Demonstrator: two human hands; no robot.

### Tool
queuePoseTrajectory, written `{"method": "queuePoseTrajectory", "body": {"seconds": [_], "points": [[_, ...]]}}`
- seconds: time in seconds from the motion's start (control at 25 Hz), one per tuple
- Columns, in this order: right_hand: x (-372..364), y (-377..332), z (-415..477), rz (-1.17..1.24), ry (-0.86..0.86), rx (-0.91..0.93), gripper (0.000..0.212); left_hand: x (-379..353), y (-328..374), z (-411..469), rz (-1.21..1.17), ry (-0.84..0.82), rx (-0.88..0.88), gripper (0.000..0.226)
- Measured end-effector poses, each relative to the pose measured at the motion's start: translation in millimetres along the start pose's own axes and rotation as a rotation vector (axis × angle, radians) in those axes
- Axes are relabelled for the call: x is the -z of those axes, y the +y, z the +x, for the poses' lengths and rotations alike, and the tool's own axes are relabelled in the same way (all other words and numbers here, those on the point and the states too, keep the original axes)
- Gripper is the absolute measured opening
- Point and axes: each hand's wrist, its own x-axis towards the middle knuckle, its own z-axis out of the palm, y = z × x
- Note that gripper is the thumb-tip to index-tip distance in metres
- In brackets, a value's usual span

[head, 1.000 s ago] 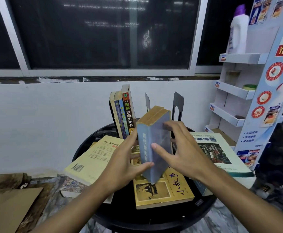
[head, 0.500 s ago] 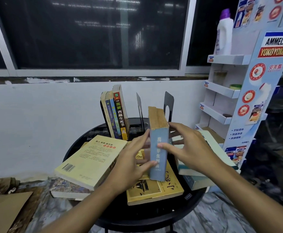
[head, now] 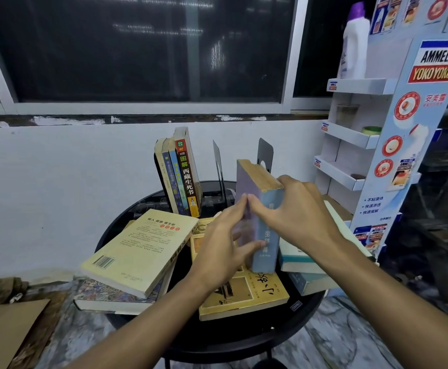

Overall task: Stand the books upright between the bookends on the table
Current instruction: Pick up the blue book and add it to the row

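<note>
I hold a thick blue book [head: 264,237] upright over the round black table [head: 305,312]. My left hand [head: 224,247] presses its left cover and my right hand [head: 296,211] wraps over its spine and right side. At the back of the table several books [head: 183,177] stand leaning against a dark bookend on the left. Two more grey metal bookends [head: 218,162] [head: 265,154] stand apart to their right, with a gap between them. Flat on the table lie a yellow book [head: 140,251], a patterned one [head: 105,296] under it, an ochre book [head: 244,294] and pale teal books [head: 308,262].
A white cardboard display rack [head: 363,134] with a white bottle [head: 354,41] on top stands close at the right. A white wall and dark window are behind the table. Brown cardboard [head: 2,326] lies on the floor at the left.
The blue book has turned so its spine faces right of me and has risen slightly. My right hand moved over its spine. The view has shifted a little leftward.
</note>
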Motion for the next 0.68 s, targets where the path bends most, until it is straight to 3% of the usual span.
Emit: {"method": "queuePoseTrajectory", "body": {"seconds": [0.2, 0.36, 0.52, 0.68], "points": [[-4, 3, 8, -0.038, 0.046, -0.038, 0.041, -3, -3, 5, -0.007, -0.015, -0.007, 0.096], [-4, 8, 13, -0.037, 0.103, -0.034, 0.038, 11, -6, 12, 0.164, -0.041, -0.021, 0.102], [-5, 10, 22, -0.035, 0.136, -0.013, 0.038, 44, -7, 37, 0.275, -0.009, -0.025, 0.081], [-3, 5, 35, -0.007, 0.147, 0.036, 0.038, 80, -19, 81, 0.512, 0.093, -0.011, 0.075]]}}
